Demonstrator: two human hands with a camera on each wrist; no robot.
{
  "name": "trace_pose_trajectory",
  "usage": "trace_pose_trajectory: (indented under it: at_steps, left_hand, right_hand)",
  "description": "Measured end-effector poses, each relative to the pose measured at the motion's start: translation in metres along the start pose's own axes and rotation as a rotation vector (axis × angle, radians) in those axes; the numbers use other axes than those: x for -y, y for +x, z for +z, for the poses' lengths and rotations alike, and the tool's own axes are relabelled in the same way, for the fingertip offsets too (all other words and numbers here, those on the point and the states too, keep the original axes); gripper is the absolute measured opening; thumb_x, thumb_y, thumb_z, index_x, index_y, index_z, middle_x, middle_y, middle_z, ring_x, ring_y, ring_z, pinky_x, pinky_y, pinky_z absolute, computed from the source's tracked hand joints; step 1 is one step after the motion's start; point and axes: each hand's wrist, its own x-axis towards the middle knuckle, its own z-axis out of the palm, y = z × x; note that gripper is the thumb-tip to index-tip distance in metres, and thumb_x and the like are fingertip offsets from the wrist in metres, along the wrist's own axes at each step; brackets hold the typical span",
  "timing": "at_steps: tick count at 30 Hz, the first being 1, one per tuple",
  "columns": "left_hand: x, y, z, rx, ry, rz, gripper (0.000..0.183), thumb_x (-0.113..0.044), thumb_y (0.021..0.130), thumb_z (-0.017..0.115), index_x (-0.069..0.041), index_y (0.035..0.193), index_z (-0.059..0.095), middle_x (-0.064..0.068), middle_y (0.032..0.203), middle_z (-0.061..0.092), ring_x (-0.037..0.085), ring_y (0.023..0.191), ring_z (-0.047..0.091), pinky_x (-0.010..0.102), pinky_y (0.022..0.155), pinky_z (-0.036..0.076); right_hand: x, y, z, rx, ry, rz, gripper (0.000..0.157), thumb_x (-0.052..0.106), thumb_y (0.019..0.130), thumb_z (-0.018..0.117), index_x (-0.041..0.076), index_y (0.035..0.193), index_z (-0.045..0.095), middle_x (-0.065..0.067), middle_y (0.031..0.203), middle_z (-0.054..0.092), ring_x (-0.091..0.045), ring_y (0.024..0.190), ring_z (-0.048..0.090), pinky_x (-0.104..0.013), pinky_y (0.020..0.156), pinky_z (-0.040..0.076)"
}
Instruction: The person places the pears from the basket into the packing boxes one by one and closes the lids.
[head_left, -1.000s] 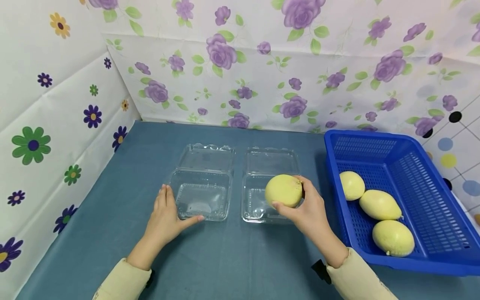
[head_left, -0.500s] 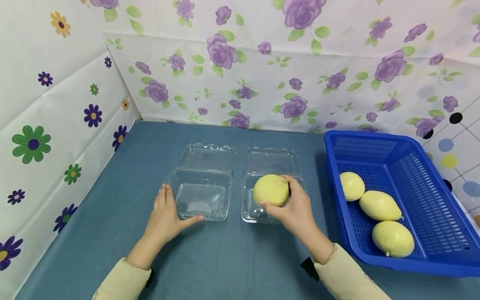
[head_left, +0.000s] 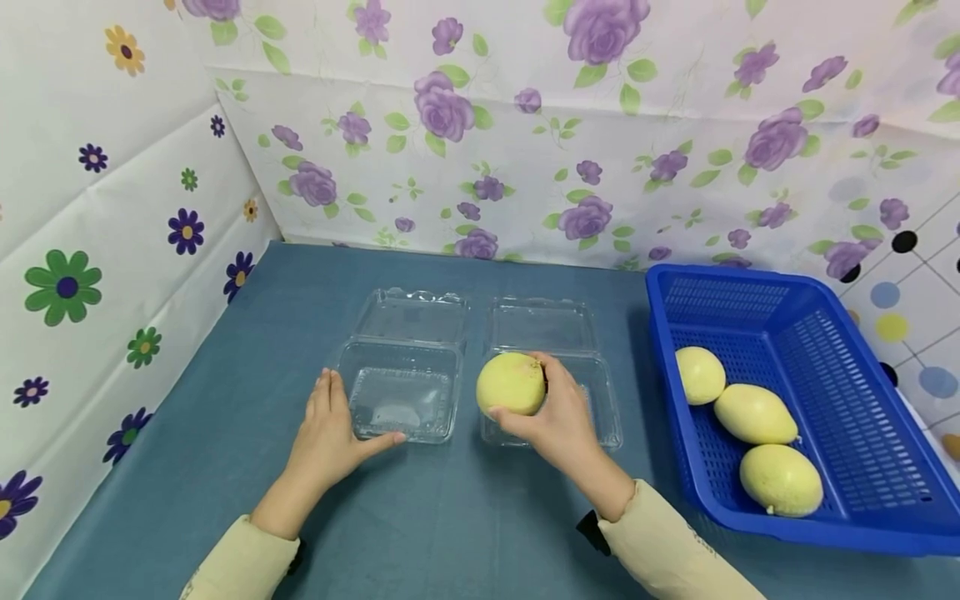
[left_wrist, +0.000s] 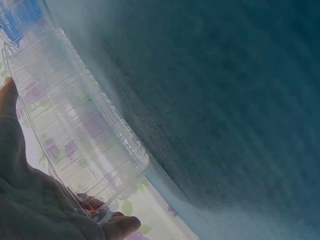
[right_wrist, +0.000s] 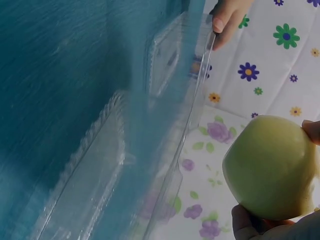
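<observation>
My right hand (head_left: pixel 568 425) grips a pale yellow melon (head_left: pixel 510 385), thumb at its near side and fingers around its right. In the head view the melon overlaps the left part of the right-hand clear plastic clamshell box (head_left: pixel 606 404). Another clear clamshell box (head_left: pixel 405 400) stands to the left, its lid folded back. At that box's near left corner rests my left hand (head_left: pixel 326 433), fingers straight along the side and thumb spread along the front rim. The right wrist view shows the melon (right_wrist: pixel 270 167) held above the box walls (right_wrist: pixel 170 150).
A blue plastic basket (head_left: pixel 678 450) stands at the right with several melons (head_left: pixel 753 412) inside. Blue-grey cloth (head_left: pixel 480 533) covers the table. Flower-patterned sheets (head_left: pixel 517 175) rise at the back and left.
My right hand has carried the melon leftward, from over the middle of the right box to its left edge. The left hand has stayed at the left box.
</observation>
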Motion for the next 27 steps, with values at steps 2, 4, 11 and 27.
trace_pose_trajectory:
  at_steps: [2,4,11,27]
  left_hand:
    - [0.000,0.000,0.000,0.002,0.002,-0.001,0.127,-0.059,0.068,0.077,0.020,0.143,0.012,0.038,0.150,0.010,0.052,0.138,0.014,0.064,0.107,0.025]
    - [0.001,0.000,0.001,0.005,0.005,-0.003,0.127,-0.060,0.069,0.077,0.019,0.144,0.011,0.038,0.151,0.009,0.052,0.139,0.013,0.063,0.107,0.025]
    - [0.000,0.000,0.001,-0.007,0.005,-0.005,0.127,-0.058,0.068,0.078,0.020,0.143,0.013,0.038,0.150,0.011,0.052,0.138,0.015,0.064,0.107,0.026]
    - [0.000,-0.001,0.004,-0.036,0.016,0.011,0.125,-0.056,0.067,0.079,0.021,0.142,0.016,0.039,0.149,0.013,0.054,0.136,0.018,0.064,0.104,0.029]
  right_hand:
    - [0.002,0.000,0.004,0.008,0.005,-0.005,0.075,0.025,0.069,0.083,0.004,0.132,0.048,-0.016,0.124,0.056,-0.033,0.104,0.056,-0.048,0.080,0.049]
    - [0.002,0.000,0.007,0.016,0.012,-0.007,0.076,0.025,0.068,0.083,0.004,0.133,0.048,-0.016,0.124,0.057,-0.032,0.104,0.056,-0.047,0.079,0.050]
    - [0.001,0.004,0.016,0.032,0.018,-0.044,0.074,0.025,0.068,0.083,0.002,0.130,0.049,-0.016,0.120,0.058,-0.032,0.103,0.056,-0.046,0.078,0.049]
    - [0.001,0.008,0.032,0.064,0.042,-0.049,0.077,0.026,0.068,0.083,0.001,0.130,0.045,-0.017,0.121,0.057,-0.032,0.103,0.055,-0.045,0.078,0.050]
